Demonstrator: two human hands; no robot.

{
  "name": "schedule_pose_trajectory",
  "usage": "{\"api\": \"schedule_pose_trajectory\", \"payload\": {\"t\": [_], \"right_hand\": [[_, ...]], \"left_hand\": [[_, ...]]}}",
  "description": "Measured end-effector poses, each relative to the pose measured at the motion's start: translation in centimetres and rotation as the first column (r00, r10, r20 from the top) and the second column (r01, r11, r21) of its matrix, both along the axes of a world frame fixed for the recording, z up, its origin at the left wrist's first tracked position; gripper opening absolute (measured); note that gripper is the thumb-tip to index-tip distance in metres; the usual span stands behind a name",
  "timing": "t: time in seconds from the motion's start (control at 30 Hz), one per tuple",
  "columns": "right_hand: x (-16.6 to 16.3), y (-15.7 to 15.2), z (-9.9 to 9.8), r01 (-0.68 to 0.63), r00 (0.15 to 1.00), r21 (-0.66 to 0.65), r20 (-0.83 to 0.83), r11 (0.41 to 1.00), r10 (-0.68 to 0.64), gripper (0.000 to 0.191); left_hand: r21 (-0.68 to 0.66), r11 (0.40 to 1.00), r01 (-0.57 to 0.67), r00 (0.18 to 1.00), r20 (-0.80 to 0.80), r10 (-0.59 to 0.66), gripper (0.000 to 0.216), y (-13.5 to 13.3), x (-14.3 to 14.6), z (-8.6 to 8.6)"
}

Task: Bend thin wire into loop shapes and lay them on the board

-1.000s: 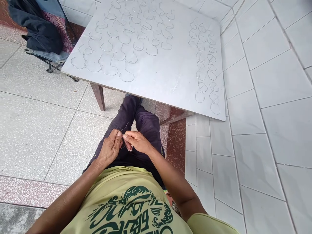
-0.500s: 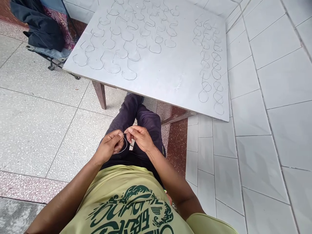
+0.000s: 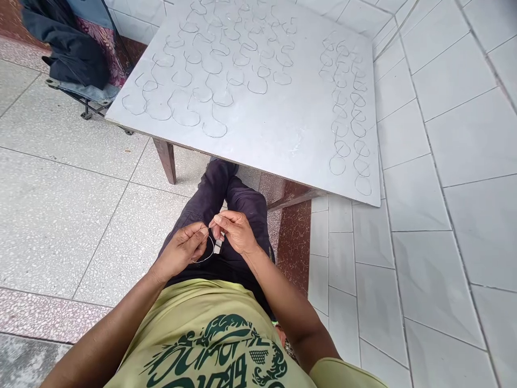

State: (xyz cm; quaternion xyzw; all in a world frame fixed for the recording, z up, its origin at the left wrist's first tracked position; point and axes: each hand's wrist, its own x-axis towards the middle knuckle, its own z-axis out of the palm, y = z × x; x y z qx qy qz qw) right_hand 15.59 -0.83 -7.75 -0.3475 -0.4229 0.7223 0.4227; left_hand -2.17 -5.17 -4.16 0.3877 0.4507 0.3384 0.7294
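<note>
Thin wire [image 3: 213, 251] in a two-handed pinch over the lap

So the left hand [image 3: 181, 250] is closed on the wire, thumb pressed against curled fingers, with a pale curve of it sticking out below in front of the dark trousers [image 3: 250, 202]. The right hand [image 3: 238, 231] is just beside it, thumb and fingertips pinching the wire near the left thumb, can't tell how tightly. Past the knees is a white tabletop [image 3: 278, 118] with loads of curvy wire pieces [image 3: 215, 137] spread over the left and middle, plus overlapping wire loops [image 3: 363, 194] lined up near the right edge. Folding chair [image 3: 97, 94] with dark cloth [image 3: 76, 56] on it, off to the left
</note>
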Motion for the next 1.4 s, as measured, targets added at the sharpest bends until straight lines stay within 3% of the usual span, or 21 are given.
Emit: {"api": "schedule_pose_trajectory", "payload": {"t": [0.2, 0.4, 0.6, 0.73, 0.83, 1.0, 1.1, 1.23, 1.4], "right_hand": [[-0.7, -0.3, 0.2, 0.17, 0.978, 0.055, 0.11, 0.984, -0.175, 0.034], [-1.8, -0.3, -0.2, 0.328, 0.943, -0.121, -0.006, 0.937, -0.332, 0.036], [-3.0, -0.3, -0.3, 0.411, 0.91, -0.199, 0.03, 0.889, -0.414, 0.038], [-2.2, -0.3, 0.0, 0.361, 0.933, -0.163, 0.08, 0.918, -0.352, 0.048], [-0.6, -0.9, 0.5, 0.243, 0.957, -0.107, 0.191, 0.964, -0.22, 0.058], [0.8, -2.4, 1.0, -0.031, 0.923, 0.039, 0.385, 0.999, 0.014, 0.041], [1.0, -2.5, 1.1, -0.036, 0.911, 0.092, 0.411, 0.995, -0.004, 0.04], [1.7, -1.4, 1.5, -0.015, 0.881, 0.146, 0.47, 0.989, -0.056, 0.039], [2.6, -0.7, 1.6, -0.034, 0.873, 0.137, 0.486, 0.99, -0.037, 0.036]], "left_hand": [[0.051, 0.999, 0.0, 0.99, -0.142, 0.007, 0.044, 0.3, 0.4, -0.3], [0.222, 0.975, 0.016, 0.926, -0.37, 0.07, 0.041, 0.2, 1.6, -0.1], [0.348, 0.937, 0.038, 0.815, -0.554, 0.173, 0.034, -0.5, 2.3, -0.9], [0.272, 0.961, -0.056, 0.897, -0.409, 0.168, 0.036, -0.3, 1.8, -1.0], [0.209, 0.97, -0.128, 0.943, -0.277, 0.184, 0.036, 0.4, 1.2, -0.9], [0.219, 0.957, -0.189, 0.943, -0.231, 0.24, 0.035, 1.2, 0.9, -1.0], [0.203, 0.963, -0.18, 0.957, -0.191, 0.219, 0.035, 1.2, 1.0, -1.1], [0.076, 0.974, -0.213, 0.977, -0.012, 0.215, 0.041, 1.2, 0.6, -1.0], [-0.042, 0.982, -0.186, 0.975, 0.118, 0.189, 0.035, 1.2, -0.2, -0.7]]}}
